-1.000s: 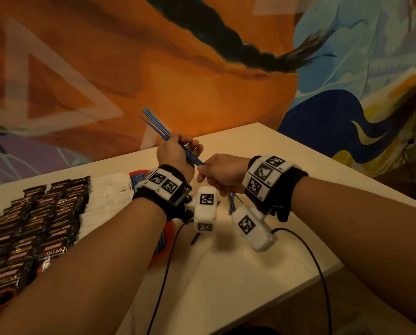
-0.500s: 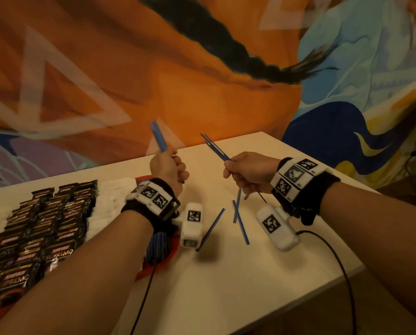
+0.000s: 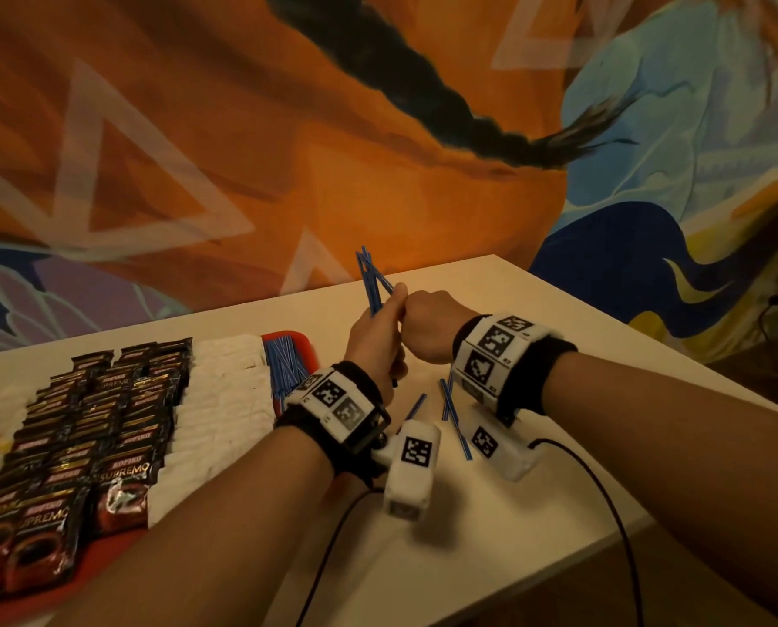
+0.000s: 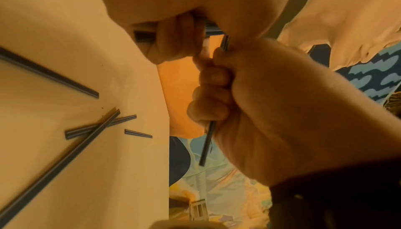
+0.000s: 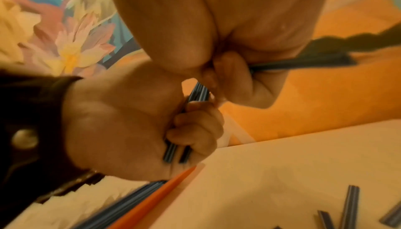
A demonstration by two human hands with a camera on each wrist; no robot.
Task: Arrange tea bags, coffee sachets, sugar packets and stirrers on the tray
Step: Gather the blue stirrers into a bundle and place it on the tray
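Coffee sachets [image 3: 84, 427]: dark packets laid in overlapping rows across the left part of the tray; this section looks finished.
Sugar packets [image 3: 224, 400]: a white band of rows just beside the sachets, toward the right; it also appears done.
Tea bags: none can be told for certain; pale items at the far left edge are too cropped to identify.
Stirrers on tray [image 3: 283, 368]: a blue sheaf lying at the right end of the red tray [image 3: 308, 343], beside the sugar packets; placed, but probably not the full count.
Held stirrers [image 3: 371, 282]: a small bundle raised above the table, tips fanned upward.
Left hand [image 3: 375, 341]: fingers curled round the lower part of the bundle, seen plainly in the right wrist view.
Right hand [image 3: 427, 323]: closed into a fist against the left hand, with at least one stirrer running through its curled fingers in the left wrist view.
Loose stirrers [image 3: 450, 409]: several lying crossed on the white table [image 3: 513, 536] below the hands, off the tray.
Remaining, by judgement: square up the held bundle, gather the loose ones, and lay all beside the sheaf already on the tray.
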